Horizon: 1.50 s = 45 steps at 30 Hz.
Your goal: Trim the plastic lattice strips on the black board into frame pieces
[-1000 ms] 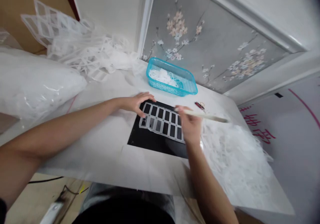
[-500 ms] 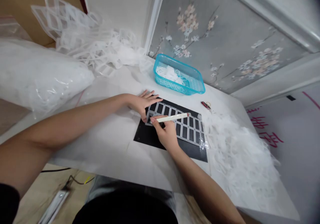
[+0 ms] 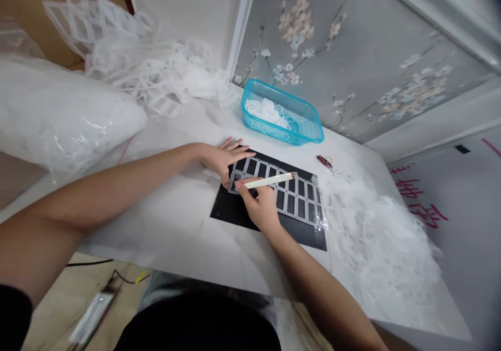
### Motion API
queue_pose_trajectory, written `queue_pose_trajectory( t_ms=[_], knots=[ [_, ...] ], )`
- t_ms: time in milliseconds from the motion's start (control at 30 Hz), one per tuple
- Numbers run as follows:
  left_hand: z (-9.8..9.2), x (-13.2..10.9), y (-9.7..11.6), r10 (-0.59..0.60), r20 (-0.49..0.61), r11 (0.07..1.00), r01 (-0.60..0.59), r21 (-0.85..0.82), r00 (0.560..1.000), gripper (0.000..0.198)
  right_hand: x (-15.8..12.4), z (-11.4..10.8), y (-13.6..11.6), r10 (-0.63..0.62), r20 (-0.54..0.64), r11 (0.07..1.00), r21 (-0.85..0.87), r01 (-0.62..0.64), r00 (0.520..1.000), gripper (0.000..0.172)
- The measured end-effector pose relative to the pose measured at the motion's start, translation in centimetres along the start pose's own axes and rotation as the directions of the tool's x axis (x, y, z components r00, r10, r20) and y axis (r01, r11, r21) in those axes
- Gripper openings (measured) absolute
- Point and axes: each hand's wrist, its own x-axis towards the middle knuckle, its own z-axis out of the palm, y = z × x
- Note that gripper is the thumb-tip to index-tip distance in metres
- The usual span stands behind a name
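Note:
A grey sheet with rows of rectangular windows (image 3: 291, 203) lies on a black mat (image 3: 235, 209) in front of me. My left hand (image 3: 224, 161) rests at the far left corner of the mat, fingers spread, thumb against the sheet's left end. My right hand (image 3: 261, 205) grips a slim cream-white pen-like tool (image 3: 272, 180) close to its lower end. The tool leans to the right, and its tip is hidden by my fingers over the sheet's left end. Clear tape (image 3: 320, 216) shows at the right end of the sheet.
A blue basket (image 3: 282, 113) with white pieces inside stands behind the mat. A red knife-like item (image 3: 324, 161) with a ring lies to its right. White plastic scraps (image 3: 383, 252) pile at right; a full clear bag (image 3: 66, 116) and cut-out white sheets (image 3: 156, 63) lie at left.
The view has shifted slightly. Both hands keep nearly the same place on the sheet, and the right hand still holds the tool at about the same slant.

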Motion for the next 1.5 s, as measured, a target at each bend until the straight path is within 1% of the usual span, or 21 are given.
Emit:
queue_pose_trajectory(
  t_ms=[200, 367, 500, 667, 767, 933, 1100, 1300, 1400, 1500],
  knots=[
    [0.17, 0.13, -0.14, 0.008, -0.016, 1.0, -0.008, 0.005, 1.0, 0.124, 0.07, 0.09, 0.09, -0.03, 0.005, 0.999, -0.045, 0.03, 1.0, 0.015],
    [0.17, 0.13, -0.14, -0.007, -0.006, 1.0, 0.006, -0.005, 1.0, 0.125, -0.01, 0.21, -0.15, -0.056, -0.024, 0.997, -0.062, 0.055, 0.998, 0.013],
    [0.26, 0.19, -0.31, 0.007, -0.01, 1.0, -0.007, 0.003, 1.0, 0.123, -0.13, 0.26, -0.23, -0.078, -0.031, 0.993, -0.089, 0.074, 0.996, 0.013],
    [0.18, 0.18, -0.29, -0.006, 0.014, 1.0, 0.006, 0.002, 1.0, 0.122, -0.21, 0.32, 0.06, -0.135, -0.044, 0.979, -0.16, 0.126, 0.99, 0.013],
    [0.1, 0.14, -0.24, 0.005, 0.019, 1.0, -0.006, 0.008, 1.0, 0.123, -0.17, 0.25, 0.33, -0.164, -0.024, 0.973, -0.166, 0.157, 0.986, 0.013],
    [-0.12, -0.06, -0.05, 0.006, 0.027, 1.0, -0.006, 0.012, 1.0, 0.128, 0.0, 0.03, 0.65, -0.144, 0.017, 0.982, -0.124, 0.145, 0.989, 0.016],
    [-0.16, -0.2, 0.02, -0.003, 0.027, 1.0, 0.003, 0.009, 1.0, 0.123, 0.07, -0.07, 0.56, -0.147, 0.023, 0.98, -0.131, 0.149, 0.989, 0.016],
    [0.15, 0.01, 0.04, -0.006, 0.019, 1.0, 0.005, 0.024, 1.0, 0.121, 0.07, -0.16, 0.45, -0.113, 0.019, 0.988, -0.1, 0.114, 0.993, 0.016],
    [0.15, 0.08, 0.02, -0.016, 0.012, 1.0, 0.016, 0.001, 1.0, 0.123, 0.01, -0.18, 0.47, -0.103, 0.029, 0.993, -0.058, 0.104, 0.994, 0.018],
    [0.13, 0.13, -0.17, -0.018, -0.011, 0.999, 0.018, -0.045, 1.0, 0.126, -0.04, -0.2, 0.41, -0.071, 0.016, 0.997, -0.019, 0.071, 0.997, 0.019]
  ],
)
